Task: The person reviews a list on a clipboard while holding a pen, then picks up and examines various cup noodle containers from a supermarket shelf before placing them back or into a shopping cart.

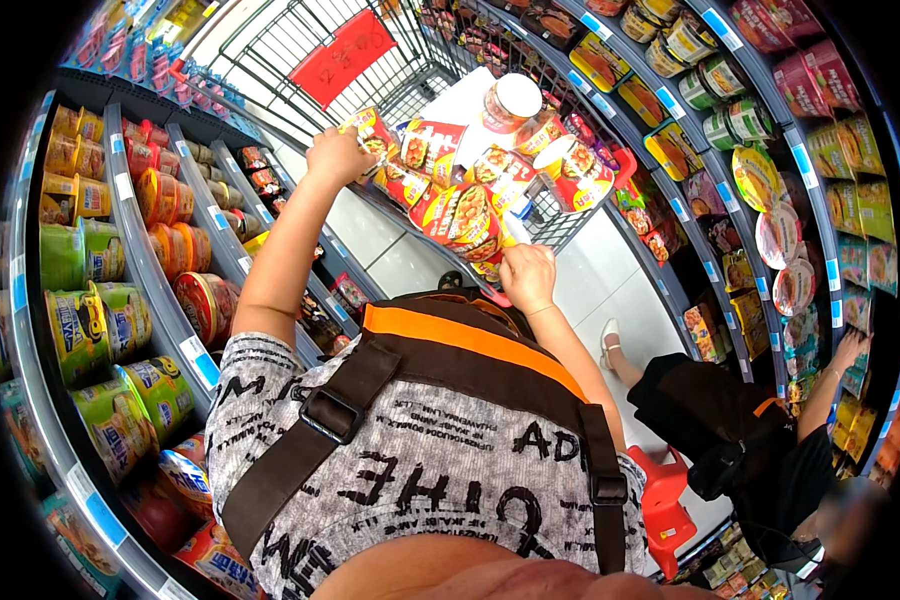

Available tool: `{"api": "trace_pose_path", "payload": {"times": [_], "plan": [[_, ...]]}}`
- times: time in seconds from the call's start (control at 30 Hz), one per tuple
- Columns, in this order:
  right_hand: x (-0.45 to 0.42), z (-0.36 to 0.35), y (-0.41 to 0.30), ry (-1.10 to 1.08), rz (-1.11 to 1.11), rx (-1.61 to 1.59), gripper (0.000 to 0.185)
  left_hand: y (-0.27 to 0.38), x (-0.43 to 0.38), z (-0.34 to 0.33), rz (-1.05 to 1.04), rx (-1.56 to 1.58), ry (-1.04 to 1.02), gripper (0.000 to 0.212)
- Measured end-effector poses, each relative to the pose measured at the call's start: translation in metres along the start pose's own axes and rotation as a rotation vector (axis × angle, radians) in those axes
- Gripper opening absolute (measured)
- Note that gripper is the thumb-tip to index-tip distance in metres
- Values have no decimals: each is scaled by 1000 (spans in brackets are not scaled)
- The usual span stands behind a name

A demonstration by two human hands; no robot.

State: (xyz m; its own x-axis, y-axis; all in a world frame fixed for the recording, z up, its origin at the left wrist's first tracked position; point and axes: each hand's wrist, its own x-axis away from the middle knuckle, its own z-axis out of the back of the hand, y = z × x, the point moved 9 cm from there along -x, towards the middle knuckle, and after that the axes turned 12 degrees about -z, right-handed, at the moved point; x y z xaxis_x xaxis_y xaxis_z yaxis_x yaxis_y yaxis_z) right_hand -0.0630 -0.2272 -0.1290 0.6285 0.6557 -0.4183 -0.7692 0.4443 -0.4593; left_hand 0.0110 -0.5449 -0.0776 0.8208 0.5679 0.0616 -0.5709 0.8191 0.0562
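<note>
My left hand [341,155] curls its fingers over the edge of a red and yellow instant noodle pack [375,139] at the near left of the pile. My right hand [527,277] is curled at the lower right of a red noodle pack [461,217]; whether it grips this pack or the cart is hidden. Between and beyond my hands lie several similar packs. An upright noodle tub [576,176] and a white-lidded tub [514,101] stand at the pile's right. The pile sits in a wire shopping cart [570,225].
Shelves of noodle tubs [112,315] line my left; shelves of packets and bowls [780,225] curve along my right. A red sign [345,58] hangs on the wire mesh. Behind me at the right, a person in black [720,420] reaches to a shelf, near a red plastic stool [660,510].
</note>
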Motion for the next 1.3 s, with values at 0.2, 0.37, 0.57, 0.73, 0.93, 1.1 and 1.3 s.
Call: {"api": "trace_pose_path", "payload": {"times": [0.2,0.37,0.57,0.73,0.93,1.1,1.3], "plan": [[0,2,-1,3,-8,-19,6,26,-24,-13,-123,35,12,56],[1,3,0,5,-20,-33,8,73,-32,-13,-331,144,136,55],[1,4,1,20,-14,-43,9,113,-48,-42,-264,143,37,79],[1,6,-1,58,8,-59,9,91,-71,-89,-81,258,-103,90],[1,8,-2,95,11,-82,9,82,-63,-31,-200,291,180,80],[0,8,-2,84,18,-96,9,52,-61,51,-111,196,481,74],[3,8,-1,105,14,-109,9,31,-26,81,-314,195,886,60]]}}
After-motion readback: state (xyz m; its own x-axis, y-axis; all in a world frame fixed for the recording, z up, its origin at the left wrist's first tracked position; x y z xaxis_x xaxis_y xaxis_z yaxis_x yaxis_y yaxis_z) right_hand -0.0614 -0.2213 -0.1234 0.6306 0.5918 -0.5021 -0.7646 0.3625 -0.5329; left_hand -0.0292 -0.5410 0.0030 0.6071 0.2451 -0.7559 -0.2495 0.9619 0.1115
